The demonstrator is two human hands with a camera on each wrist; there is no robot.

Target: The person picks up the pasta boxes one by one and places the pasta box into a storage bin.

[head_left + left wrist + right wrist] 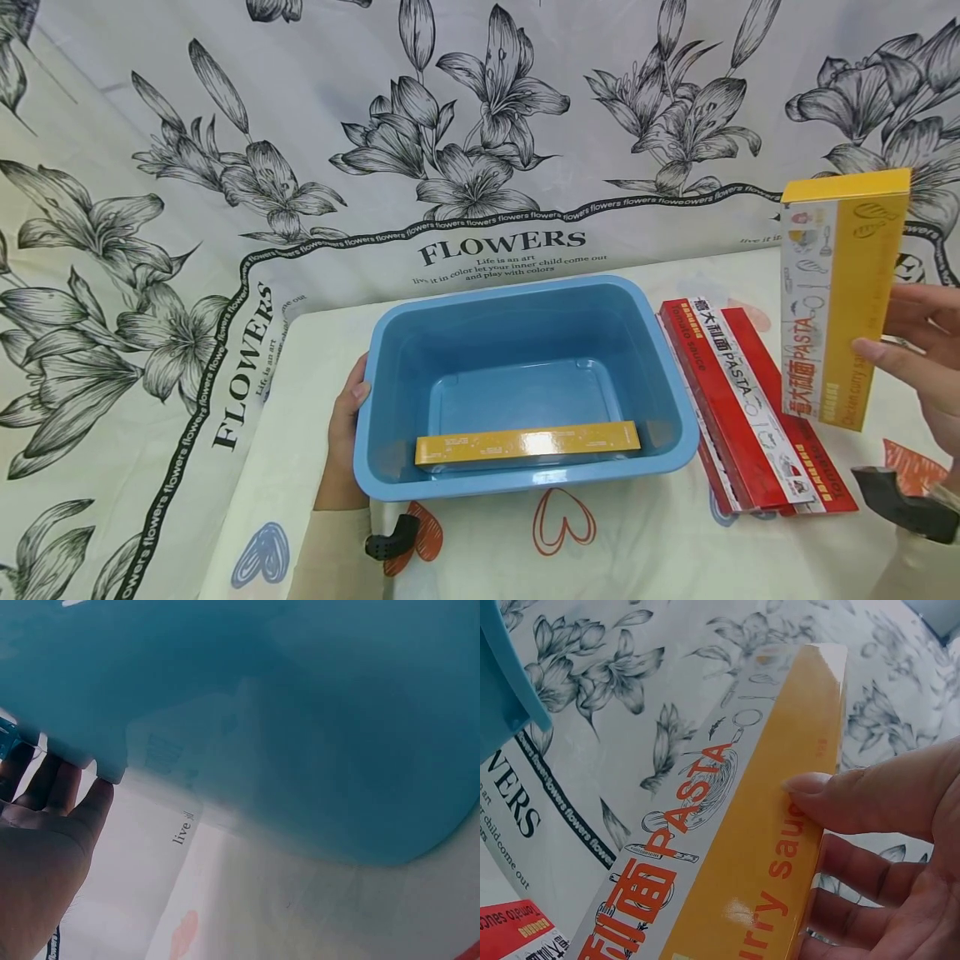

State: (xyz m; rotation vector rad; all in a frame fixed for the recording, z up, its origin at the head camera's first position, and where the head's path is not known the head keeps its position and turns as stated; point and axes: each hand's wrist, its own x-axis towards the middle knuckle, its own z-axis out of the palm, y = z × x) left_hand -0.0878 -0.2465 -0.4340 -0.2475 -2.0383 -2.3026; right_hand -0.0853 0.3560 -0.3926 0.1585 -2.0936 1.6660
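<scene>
A blue plastic tub (525, 481) stands in the middle of the head view, with a yellow pasta box (525, 443) lying along its near inner wall. My left hand (348, 429) holds the tub's left rim; the left wrist view shows its fingers (94, 810) up against the tub's edge. To the right, my right hand (926, 350) pinches another yellow pasta box (862, 292), marked chicken curry sauce, holding it upright above the table. In the right wrist view the thumb (862, 796) presses its front while the other fingers lie along its side and back.
Several red tomato sauce pasta boxes (750, 408) lie in an overlapping pile right of the tub, below the held box. A pale cloth with printed hearts (564, 523) covers the table. Behind it hangs a white flower-printed curtain (480, 167).
</scene>
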